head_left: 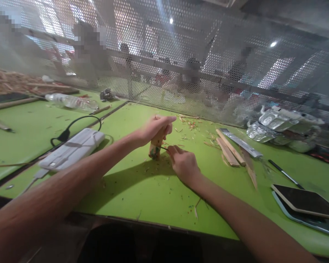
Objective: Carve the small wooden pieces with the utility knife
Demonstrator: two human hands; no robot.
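Note:
My left hand (155,128) is wrapped round the top of a small upright wooden piece (155,147) that stands on the green table (142,190). The lower part of the piece shows green and dark paint. My right hand (183,163) is closed in a pinch on a thin dark tool (164,148), and the tool's tip touches the side of the wooden piece. Small wood shavings lie scattered on the table around both hands.
A white power bank (72,149) with a black cable lies at the left. Wooden sticks (229,149) and a foil strip (241,143) lie at the right, with a pen (283,174), dark tablets (304,204) and crumpled foil (276,124). A plastic bottle (71,101) lies before the perforated metal screen (164,65).

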